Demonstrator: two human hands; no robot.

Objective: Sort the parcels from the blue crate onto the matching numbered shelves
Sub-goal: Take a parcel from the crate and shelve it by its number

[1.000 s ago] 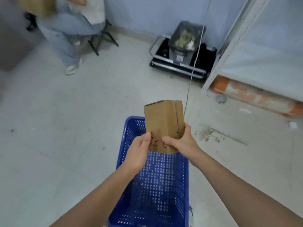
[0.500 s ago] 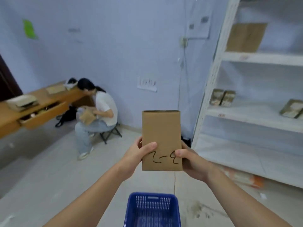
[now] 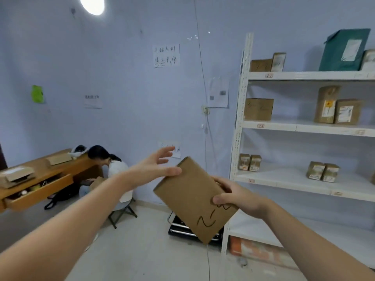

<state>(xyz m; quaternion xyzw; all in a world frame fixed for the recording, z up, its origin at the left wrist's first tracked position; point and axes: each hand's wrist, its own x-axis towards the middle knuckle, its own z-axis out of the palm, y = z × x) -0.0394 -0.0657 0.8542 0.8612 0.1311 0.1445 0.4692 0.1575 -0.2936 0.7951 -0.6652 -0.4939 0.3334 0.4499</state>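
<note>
Over at the far left, a wooden desk point(image 3: 40, 171) stands against the wall with its drawer pulled out and flat cartons on top; just right of it a seated person point(image 3: 113, 169) bends low over something in the lap, apart from the sorting.

Nearer the middle, the left hand point(image 3: 154, 169) has its fingers spread and loose, thumb lying along the parcel's far upper edge, holding nothing. I judge it to be either steadying the corner or leaving it, so that one hand alone can carry.

Right of it, the cardboard parcel point(image 3: 190, 197) hangs in mid-air, tilted with its upper end toward the left, the written face turned to the camera. A handwritten mark shows near its lower end, partly under a thumb, so I cannot read it whole. The right hand point(image 3: 237, 197) grips the parcel's right edge, thumb on the front and fingers curled behind, which probably keeps the mark legible while the shelf tags are checked.

At the right stands the white shelving unit point(image 3: 241, 126), each board bearing small number tags on its front lip and several brown parcels already placed, plus a green mailer point(image 3: 345, 49) on top. The blue crate is not in view.
</note>
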